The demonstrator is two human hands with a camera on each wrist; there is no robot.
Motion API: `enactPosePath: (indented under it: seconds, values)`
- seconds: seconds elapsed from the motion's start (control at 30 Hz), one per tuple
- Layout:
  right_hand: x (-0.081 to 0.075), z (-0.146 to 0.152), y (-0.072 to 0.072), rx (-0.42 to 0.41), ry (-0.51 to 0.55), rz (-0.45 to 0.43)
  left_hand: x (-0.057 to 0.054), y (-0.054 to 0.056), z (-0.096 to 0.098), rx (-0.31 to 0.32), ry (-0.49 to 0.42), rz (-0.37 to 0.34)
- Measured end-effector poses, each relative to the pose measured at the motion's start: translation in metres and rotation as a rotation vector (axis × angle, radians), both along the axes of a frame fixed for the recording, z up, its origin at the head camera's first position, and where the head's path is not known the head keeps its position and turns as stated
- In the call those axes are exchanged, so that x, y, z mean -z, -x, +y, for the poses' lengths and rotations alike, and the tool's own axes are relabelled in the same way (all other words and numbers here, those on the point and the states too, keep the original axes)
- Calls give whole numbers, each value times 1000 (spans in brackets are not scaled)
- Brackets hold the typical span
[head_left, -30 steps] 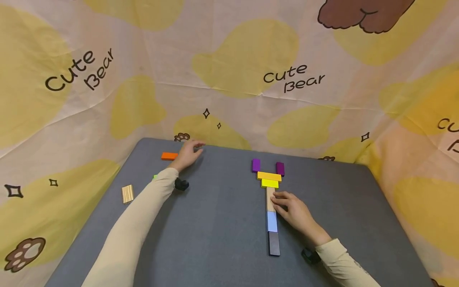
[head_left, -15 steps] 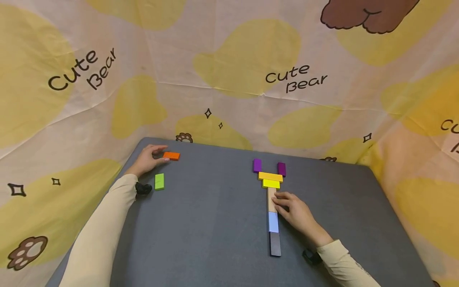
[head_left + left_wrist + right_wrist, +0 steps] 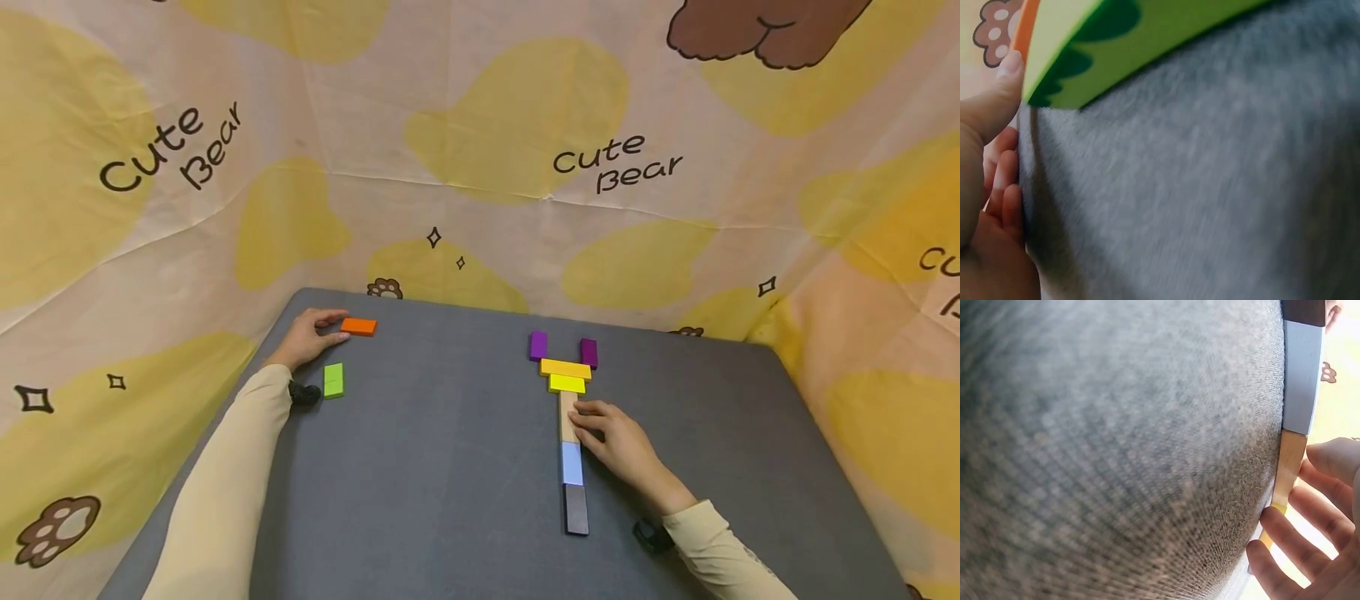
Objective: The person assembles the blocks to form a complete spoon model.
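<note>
My left hand (image 3: 300,340) is at the table's far left corner, thumb and fingers about the left end of an orange block (image 3: 360,327). In the left wrist view the thumb meets the orange block's edge (image 3: 1023,28), behind a green block (image 3: 1116,53). My right hand (image 3: 618,446) rests with loosely bent fingers against the right side of a plain wooden block (image 3: 567,407). That block lies in a column, between a yellow block (image 3: 567,384) and a light blue block (image 3: 572,463), with a dark grey block (image 3: 576,509) at the near end.
An orange-yellow block (image 3: 566,368) lies crosswise above the yellow one. Beyond its ends are a violet block (image 3: 538,346) and a dark purple block (image 3: 588,353). A printed cloth (image 3: 480,125) hangs around the grey table (image 3: 450,467).
My left hand has moved left and back from the far edge to the orange block's left end. The green block is uncovered; a striped block is now behind my left forearm. My right hand stays put.
</note>
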State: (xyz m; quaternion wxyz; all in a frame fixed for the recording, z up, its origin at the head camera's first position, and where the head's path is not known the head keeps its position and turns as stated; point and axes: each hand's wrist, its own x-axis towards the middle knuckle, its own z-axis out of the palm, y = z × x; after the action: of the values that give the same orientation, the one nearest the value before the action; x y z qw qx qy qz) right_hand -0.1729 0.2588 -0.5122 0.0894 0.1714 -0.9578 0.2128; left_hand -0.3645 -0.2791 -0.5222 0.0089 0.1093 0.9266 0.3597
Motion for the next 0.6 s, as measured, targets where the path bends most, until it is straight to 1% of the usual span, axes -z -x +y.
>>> enactPosePath:
  seconds: [0.13, 0.23, 0.47, 0.6]
  values:
    - [0, 0, 0, 1, 2, -6, 4, 0, 2, -14, 10, 30]
    - [1, 0, 0, 2, 5, -2, 5, 1, 3, -20, 10, 46]
    - [1, 0, 0, -1, -1, 20, 5, 0, 2, -35, 23, 50]
    - [1, 0, 0, -2, 0, 13, 4, 0, 2, -40, 15, 56]
